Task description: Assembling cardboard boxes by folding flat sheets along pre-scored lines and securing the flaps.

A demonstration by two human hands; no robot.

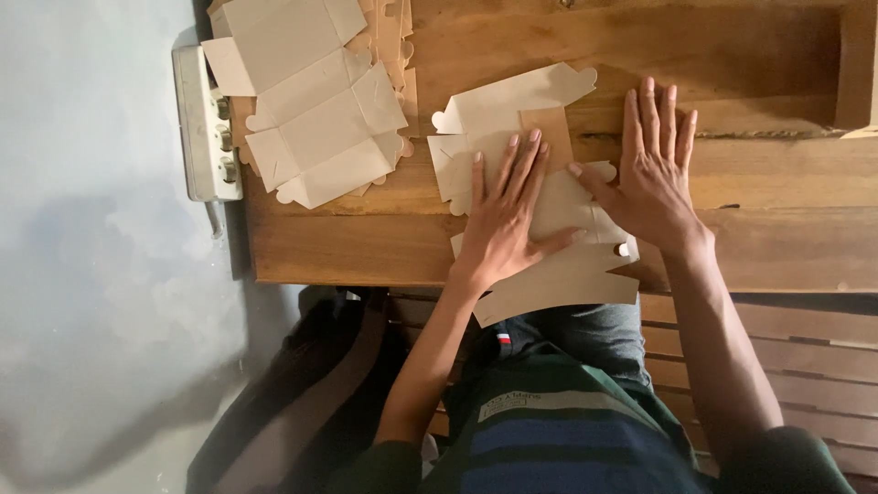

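Bare wood [777, 183] right: free; carton stack [320, 110] blocks left.

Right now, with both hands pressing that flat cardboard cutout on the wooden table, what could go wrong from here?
1. The cardboard cutout overhangs the near edge of the table, so its unsupported part might sag or slip off.
2. The left hand presses flat on it while the right hand rests mostly on the wood, so the fold could perhaps come out crooked.
3. The stack of flat cutouts overhangs the table's left edge by the power strip and might slide.
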